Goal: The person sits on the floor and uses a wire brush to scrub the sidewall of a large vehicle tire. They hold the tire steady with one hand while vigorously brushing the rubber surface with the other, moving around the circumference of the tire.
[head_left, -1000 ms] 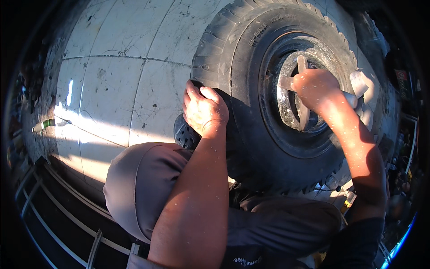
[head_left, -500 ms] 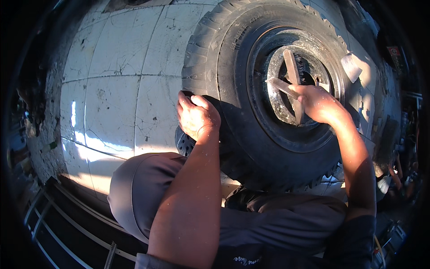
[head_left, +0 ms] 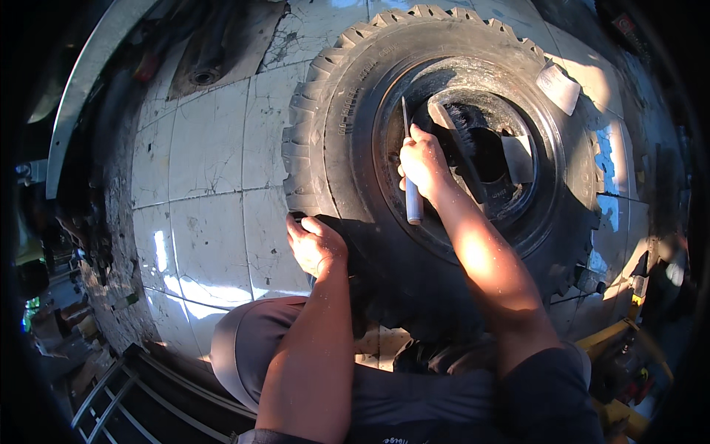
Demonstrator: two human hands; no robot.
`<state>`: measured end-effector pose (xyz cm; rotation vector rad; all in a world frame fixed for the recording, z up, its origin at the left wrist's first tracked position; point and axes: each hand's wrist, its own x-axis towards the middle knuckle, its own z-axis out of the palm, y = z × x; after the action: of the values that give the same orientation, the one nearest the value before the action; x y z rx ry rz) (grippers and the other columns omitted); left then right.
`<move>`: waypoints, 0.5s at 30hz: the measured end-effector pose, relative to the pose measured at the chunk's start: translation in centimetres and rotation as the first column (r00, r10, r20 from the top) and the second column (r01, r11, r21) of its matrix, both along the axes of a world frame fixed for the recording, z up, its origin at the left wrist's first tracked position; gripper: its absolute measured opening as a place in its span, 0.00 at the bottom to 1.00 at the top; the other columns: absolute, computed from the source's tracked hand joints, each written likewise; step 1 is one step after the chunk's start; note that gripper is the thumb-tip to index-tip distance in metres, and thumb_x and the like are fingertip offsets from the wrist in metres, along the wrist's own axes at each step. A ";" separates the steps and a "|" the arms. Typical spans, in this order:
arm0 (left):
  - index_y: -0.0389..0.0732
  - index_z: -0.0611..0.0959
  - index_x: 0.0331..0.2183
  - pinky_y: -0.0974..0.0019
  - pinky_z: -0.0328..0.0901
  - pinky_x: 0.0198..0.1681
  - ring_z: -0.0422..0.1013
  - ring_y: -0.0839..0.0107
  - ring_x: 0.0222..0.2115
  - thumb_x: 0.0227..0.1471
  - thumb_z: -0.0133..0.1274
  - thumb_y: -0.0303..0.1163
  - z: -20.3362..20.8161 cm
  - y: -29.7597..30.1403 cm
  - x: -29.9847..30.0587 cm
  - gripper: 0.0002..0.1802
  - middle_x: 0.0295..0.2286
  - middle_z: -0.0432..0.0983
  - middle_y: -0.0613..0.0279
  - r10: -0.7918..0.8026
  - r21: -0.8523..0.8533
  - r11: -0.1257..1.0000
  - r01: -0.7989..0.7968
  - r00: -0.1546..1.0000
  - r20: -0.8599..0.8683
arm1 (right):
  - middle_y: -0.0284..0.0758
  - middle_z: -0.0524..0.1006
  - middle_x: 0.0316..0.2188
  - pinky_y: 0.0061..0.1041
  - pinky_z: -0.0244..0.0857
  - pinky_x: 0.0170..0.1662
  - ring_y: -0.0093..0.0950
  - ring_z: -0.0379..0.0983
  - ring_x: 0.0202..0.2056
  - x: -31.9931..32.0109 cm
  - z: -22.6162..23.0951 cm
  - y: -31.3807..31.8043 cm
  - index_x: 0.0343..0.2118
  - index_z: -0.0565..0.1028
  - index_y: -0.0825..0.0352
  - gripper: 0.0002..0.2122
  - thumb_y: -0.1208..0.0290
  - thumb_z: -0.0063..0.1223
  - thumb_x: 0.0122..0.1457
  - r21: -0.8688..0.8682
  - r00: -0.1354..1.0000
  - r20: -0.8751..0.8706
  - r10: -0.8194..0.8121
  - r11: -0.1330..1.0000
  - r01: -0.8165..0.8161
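Observation:
A large black tyre (head_left: 347,163) lies flat on the floor in front of me, mounted on a worn metal rim (head_left: 543,185). My left hand (head_left: 318,244) is closed over the tyre's near left edge, fingers curled onto the tread. Above the rim's left side, my right hand (head_left: 425,159) grips a narrow hand tool (head_left: 414,207) with a blue-grey handle. Its thin, blade-like end points away from me; the exact kind is unclear. A wooden-backed wire brush (head_left: 446,122) with dark bristles rests inside the rim, partly hidden by my right forearm. Beside the hub opening sits a flat greyish piece (head_left: 518,159).
A pale curled sheet (head_left: 558,87) lies on the tyre's far right sidewall. White cracked tiles (head_left: 207,170) cover the floor at left. A metal rack (head_left: 118,403) stands at lower left, and a yellow frame (head_left: 606,337) at lower right. A curved metal strip (head_left: 81,89) rises at upper left.
My right hand has moved left across the rim with the tool, which has turned from lying crosswise to pointing away from me. The view has shifted; my left hand keeps its hold on the tyre.

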<state>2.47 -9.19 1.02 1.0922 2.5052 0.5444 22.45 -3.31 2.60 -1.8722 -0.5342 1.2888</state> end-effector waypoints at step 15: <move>0.37 0.68 0.59 0.52 0.58 0.58 0.64 0.45 0.55 0.58 0.35 0.44 -0.9 0.0 0.0 0.32 0.55 0.67 0.41 -0.056 0.024 0.998 0.056 0.998 0.000 | 0.35 0.72 0.25 0.28 0.67 0.14 0.29 0.71 0.15 3.1 -0.4 2.8 0.57 0.66 0.67 0.19 0.73 0.40 0.62 0.124 0.941 -0.248 -0.229 0.956 0.265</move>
<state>2.48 -9.24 0.14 1.1673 2.4649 0.5597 25.51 -0.55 2.17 -1.5775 -0.2572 1.2374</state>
